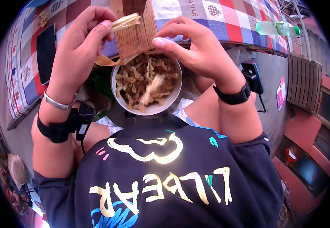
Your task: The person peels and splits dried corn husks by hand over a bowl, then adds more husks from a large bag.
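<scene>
My left hand [90,32] pinches a small bundle of pale yellow dried strips [125,23] between thumb and fingers, over the wooden board [136,40]. At the board's right edge is my right hand [189,43], its thumb and fingers apart with nothing between them. Below the board's near end stands a white bowl [115,88], between my legs. It holds many short, yellowish-brown dried pieces [134,81]. One paler piece [151,89] over them is smeared by motion; whether it touches the others I cannot tell. A flat tan strip [106,60] sticks out at the bowl's upper left.
A checked cloth covers the table [225,22]. A black phone [46,53] lies on its left side, with a small dried scrap [43,18] beyond it. A clear bottle with a green cap [277,28] lies near the right edge. A slatted wooden piece [303,81] is at the right.
</scene>
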`<state>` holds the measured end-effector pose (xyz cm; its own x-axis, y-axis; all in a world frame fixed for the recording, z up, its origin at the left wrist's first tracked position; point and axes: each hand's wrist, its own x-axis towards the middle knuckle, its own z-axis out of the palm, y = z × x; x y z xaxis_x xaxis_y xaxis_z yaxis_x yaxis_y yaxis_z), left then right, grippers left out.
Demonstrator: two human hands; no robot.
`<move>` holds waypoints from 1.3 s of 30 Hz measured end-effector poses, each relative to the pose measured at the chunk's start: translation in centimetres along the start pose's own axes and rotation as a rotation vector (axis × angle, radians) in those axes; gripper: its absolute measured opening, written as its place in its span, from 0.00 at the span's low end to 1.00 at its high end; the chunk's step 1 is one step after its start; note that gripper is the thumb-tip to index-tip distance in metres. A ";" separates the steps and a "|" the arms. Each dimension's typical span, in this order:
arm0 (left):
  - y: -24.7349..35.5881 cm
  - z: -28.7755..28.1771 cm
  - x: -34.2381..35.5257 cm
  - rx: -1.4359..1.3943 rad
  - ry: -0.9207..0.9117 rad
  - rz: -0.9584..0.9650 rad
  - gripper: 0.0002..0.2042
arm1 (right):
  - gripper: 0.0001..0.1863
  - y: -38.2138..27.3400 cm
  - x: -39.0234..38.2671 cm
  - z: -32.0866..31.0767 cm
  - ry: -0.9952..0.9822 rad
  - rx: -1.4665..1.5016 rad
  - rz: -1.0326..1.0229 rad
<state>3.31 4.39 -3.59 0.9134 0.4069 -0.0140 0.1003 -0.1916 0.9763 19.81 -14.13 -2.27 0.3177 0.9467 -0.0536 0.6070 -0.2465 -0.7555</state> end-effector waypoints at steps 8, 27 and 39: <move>4.8 1.6 -0.3 -0.240 -0.013 -0.040 0.27 | 0.20 -2.7 0.8 6.1 0.263 0.750 -0.216; 3.9 5.3 -0.2 0.335 -0.353 0.628 0.10 | 0.20 -4.5 -4.3 6.5 -0.771 0.575 -0.157; 4.3 2.0 -2.1 0.115 -0.174 -0.012 0.08 | 0.15 -2.8 -2.5 4.6 0.064 0.783 -0.036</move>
<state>2.62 0.91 0.19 0.9653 0.2509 -0.0726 0.1471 -0.2922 0.9450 13.95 -14.86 -2.99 0.3633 0.9317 -0.0005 -0.0647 0.0247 -0.9976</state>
